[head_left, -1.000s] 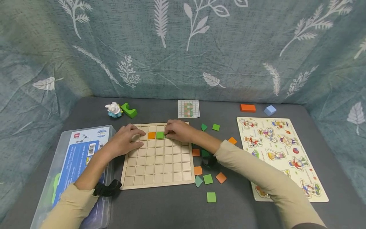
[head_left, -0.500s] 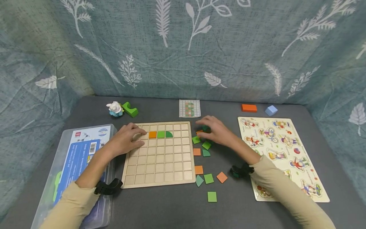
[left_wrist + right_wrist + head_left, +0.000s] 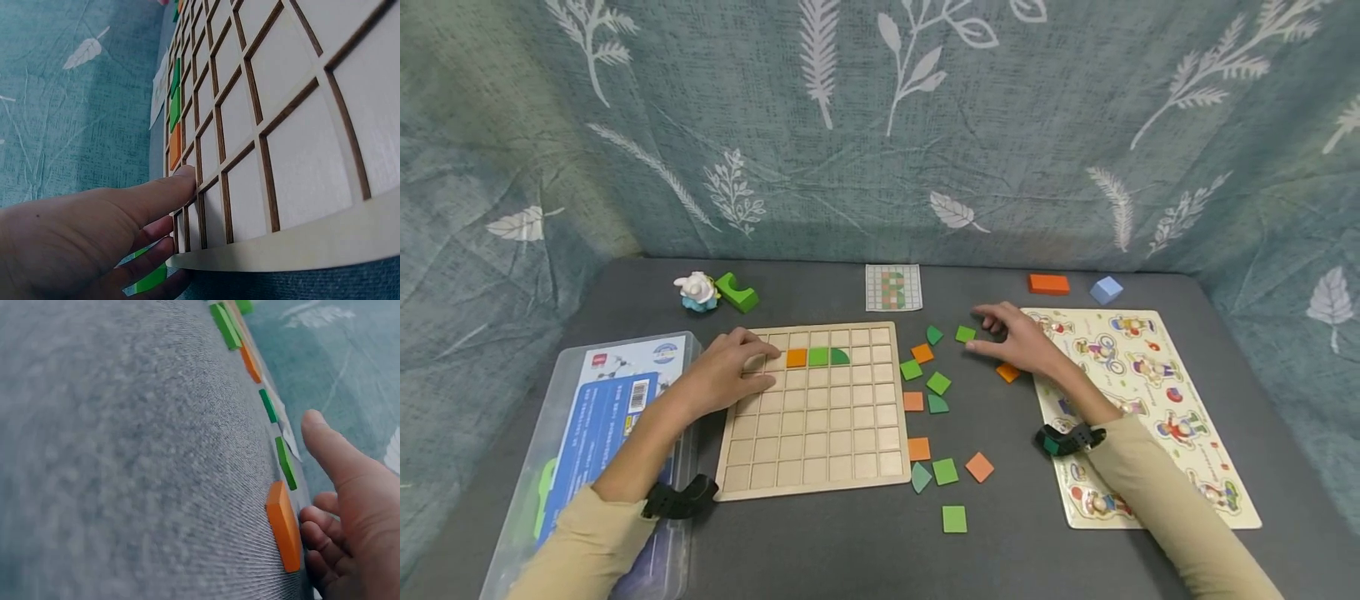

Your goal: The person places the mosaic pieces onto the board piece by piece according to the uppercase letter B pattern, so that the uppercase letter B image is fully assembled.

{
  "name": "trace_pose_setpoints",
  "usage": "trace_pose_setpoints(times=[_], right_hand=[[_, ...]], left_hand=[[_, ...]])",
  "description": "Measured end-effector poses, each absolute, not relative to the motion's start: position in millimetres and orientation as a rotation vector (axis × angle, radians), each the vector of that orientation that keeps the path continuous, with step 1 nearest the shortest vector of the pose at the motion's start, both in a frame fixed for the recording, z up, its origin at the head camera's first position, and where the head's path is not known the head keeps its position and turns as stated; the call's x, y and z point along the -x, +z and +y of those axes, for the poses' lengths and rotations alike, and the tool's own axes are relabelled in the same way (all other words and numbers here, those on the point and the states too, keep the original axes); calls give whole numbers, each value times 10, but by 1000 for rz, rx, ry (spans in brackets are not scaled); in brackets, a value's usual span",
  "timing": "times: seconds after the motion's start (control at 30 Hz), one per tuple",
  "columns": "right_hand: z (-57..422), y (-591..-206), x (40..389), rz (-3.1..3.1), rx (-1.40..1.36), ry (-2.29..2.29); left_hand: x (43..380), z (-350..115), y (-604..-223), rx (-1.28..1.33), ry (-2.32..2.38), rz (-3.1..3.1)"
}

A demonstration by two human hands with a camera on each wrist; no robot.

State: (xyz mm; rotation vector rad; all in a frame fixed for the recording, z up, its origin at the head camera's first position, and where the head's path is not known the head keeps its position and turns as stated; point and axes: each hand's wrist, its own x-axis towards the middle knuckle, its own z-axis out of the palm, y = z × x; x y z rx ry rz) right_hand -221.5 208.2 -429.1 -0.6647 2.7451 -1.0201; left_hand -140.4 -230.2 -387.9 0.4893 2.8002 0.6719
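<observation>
My left hand [image 3: 726, 367] rests on the left side of the wooden grid board [image 3: 812, 493], thumb and fingers spread apart. In the left wrist view its thumb touches the board's surface. One row of the board bears an orange square tile [image 3: 796, 358], a light green square tile [image 3: 817, 357] and a dark green quarter-circle tile [image 3: 839, 357], side by side. Off to the right my right hand [image 3: 1018, 337] hovers with thumb and forefinger apart around a loose green square tile [image 3: 966, 334]. An orange tile [image 3: 284, 528] lies beneath that hand.
More loose tiles, such as an orange square [image 3: 979, 467], lie right of the board. Behind it is a printed pattern card [image 3: 893, 287]. A plastic case [image 3: 568, 400] stands left, a picture puzzle board [image 3: 1187, 417] right. Blocks [image 3: 1048, 284] and a small figurine [image 3: 697, 292] sit at the back.
My right hand has left the board, where the dark green quarter-circle now lies beside the green square, and moved right over the loose tiles. The left hand has stayed in place.
</observation>
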Motion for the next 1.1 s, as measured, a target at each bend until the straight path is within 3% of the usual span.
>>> trace_pose_setpoints(times=[1.1], right_hand=[[2074, -4433, 2206, 2842, 726, -1070]], left_hand=[[1412, -2300, -3907, -477, 672, 2802]])
